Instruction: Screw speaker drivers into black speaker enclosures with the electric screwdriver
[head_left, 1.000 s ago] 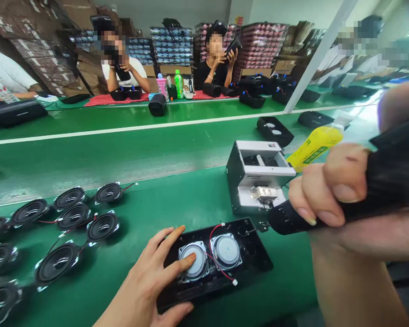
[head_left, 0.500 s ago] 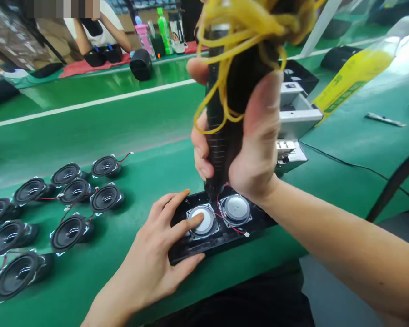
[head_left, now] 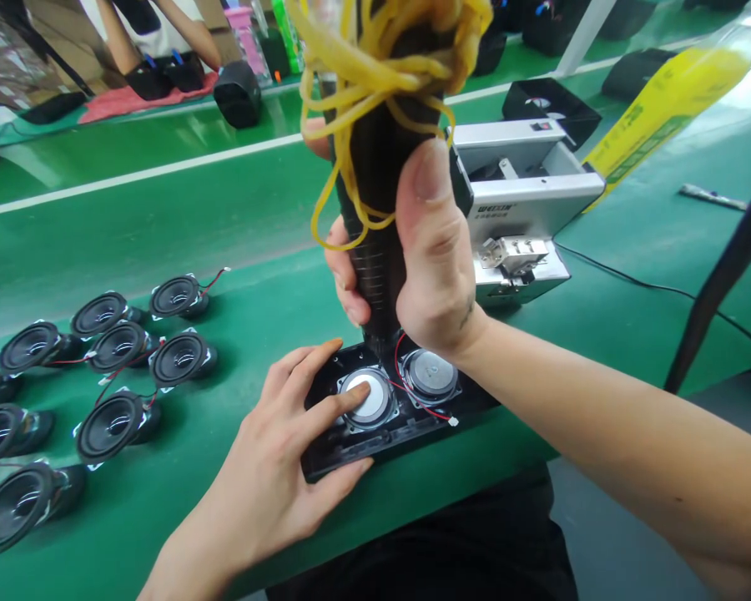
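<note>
1. Right grip [head_left: 431, 259]: closed fully around the black electric screwdriver [head_left: 379, 209], which is held upright. A bundle of yellow rubber bands [head_left: 375, 75] is wound about its upper body.
2. Left grip [head_left: 275, 492]: spread and flat, holding nothing. The forefinger presses on the left driver [head_left: 375, 401], and the thumb bears against the near edge of the black speaker panel [head_left: 350, 455].
3. Position of the workpiece: the panel lies flat on the green counter [head_left: 256, 309], directly in front of the person and between both arms.
4. Completed, as judged: both drivers, left and right driver [head_left: 430, 376], sit in their openings in the panel. Red wires [head_left: 422, 407] run across them to a small white plug.
5. In hand, as judged: fastening. The screwdriver points down at the far edge of the panel, between the two drivers. The bit and the screw point are hidden by the right grip.
6. Not determinable: how many screws are already seated; the mounting corners are too small to read.
7. Outstanding, as judged: loose speaker drivers [head_left: 109, 421] lie in a group on the counter to the left, unmounted.
8. A grey screw feeder [head_left: 519, 200] stands just behind the right grip.
</note>
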### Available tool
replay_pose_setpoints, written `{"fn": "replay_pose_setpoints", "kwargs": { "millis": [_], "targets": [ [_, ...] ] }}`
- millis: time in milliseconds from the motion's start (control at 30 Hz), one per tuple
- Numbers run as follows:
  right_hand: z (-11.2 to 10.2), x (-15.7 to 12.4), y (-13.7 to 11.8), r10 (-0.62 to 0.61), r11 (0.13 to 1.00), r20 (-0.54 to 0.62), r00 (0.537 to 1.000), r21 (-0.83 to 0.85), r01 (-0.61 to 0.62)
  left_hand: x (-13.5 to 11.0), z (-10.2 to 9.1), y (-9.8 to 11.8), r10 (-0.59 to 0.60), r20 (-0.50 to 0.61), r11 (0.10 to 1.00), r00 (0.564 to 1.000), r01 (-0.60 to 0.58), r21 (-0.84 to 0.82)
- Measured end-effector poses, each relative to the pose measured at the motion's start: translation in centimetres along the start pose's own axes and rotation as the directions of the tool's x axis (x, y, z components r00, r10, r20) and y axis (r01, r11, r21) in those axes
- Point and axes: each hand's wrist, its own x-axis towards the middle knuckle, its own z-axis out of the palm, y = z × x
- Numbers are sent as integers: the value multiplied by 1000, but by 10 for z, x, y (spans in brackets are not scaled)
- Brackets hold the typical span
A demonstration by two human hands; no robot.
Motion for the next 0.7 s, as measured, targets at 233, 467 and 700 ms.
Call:
{"fn": "replay_pose_setpoints", "kwargs": {
  "millis": [233, 467, 700],
  "targets": [
    [-2, 0, -1, -11, 1000, 36, 999, 17, 10, 1, 1, -1, -3, 8, 1000, 1000, 3, -1],
    [-3, -1, 7, -42, 999, 45, 998, 14, 41, 1, -1, 0, 2, 1, 1000, 1000, -2, -6],
    [-4, -1, 0, 24, 999, 39, 999, -48, -22, 2, -1, 0, 3, 5, 1000, 1000, -3, -1]
  ]
}}
